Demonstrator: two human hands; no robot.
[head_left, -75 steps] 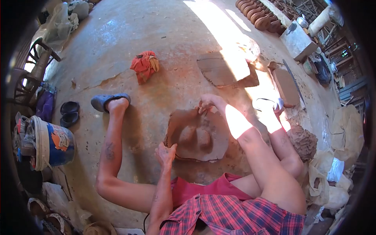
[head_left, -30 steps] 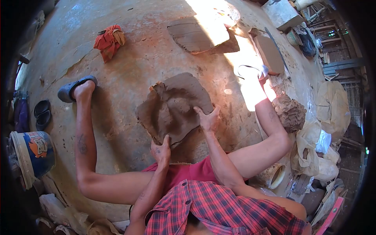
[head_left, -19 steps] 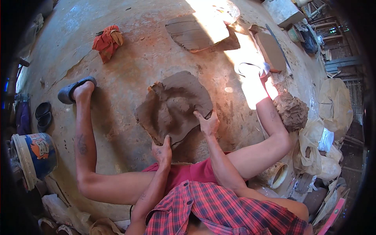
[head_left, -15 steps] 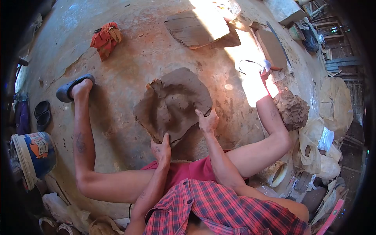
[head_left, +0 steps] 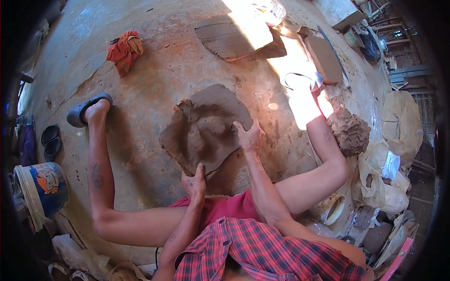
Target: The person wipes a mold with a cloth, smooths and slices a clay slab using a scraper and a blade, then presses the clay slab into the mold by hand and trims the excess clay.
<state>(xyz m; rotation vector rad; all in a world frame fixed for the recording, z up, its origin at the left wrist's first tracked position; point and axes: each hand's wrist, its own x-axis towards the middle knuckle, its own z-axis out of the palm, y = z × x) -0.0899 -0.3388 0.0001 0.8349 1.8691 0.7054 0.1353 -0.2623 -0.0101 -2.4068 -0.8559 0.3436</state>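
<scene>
A wide brown clay piece (head_left: 208, 129) with raised lumps and a hollow around them lies between my legs. My left hand (head_left: 194, 183) grips its near lower edge, with the thumb on top and the fingers hidden underneath. At the piece's right edge, my right hand (head_left: 249, 136) holds the clay in the same way, thumb over the rim. The clay's outline is uneven, with a torn bit at its upper left.
An orange cloth (head_left: 125, 52) lies at the upper left. Flat clay slabs (head_left: 232, 37) are beyond my hands, and a clay lump (head_left: 349, 132) sits by my right leg. A bucket (head_left: 44, 189) and black sandals (head_left: 50, 142) are at left; plastic bags (head_left: 372, 175) at right.
The clay piece has been turned and its lumps look less distinct than at first. My right hand moved from its far edge to its right edge. The view has shifted.
</scene>
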